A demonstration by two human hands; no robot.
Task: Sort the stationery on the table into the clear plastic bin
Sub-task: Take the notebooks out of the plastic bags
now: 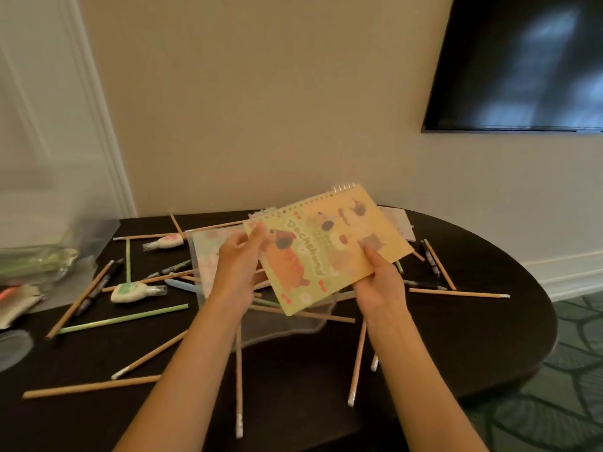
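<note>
Both hands are holding the yellow spiral notebook (326, 249) up over the dark table (473, 337), tilted, its rings pointing to one o'clock. The left hand (239, 269) is pinching the nine o'clock edge, thumb on the cover. The right hand (380, 283) is gripping the five o'clock edge, thumb on top. The clear plastic bin (42, 256) is sitting blurred at nine o'clock. Pencils (456, 292) are lying scattered beneath, and a correction tape (130, 291) at eight o'clock.
</note>
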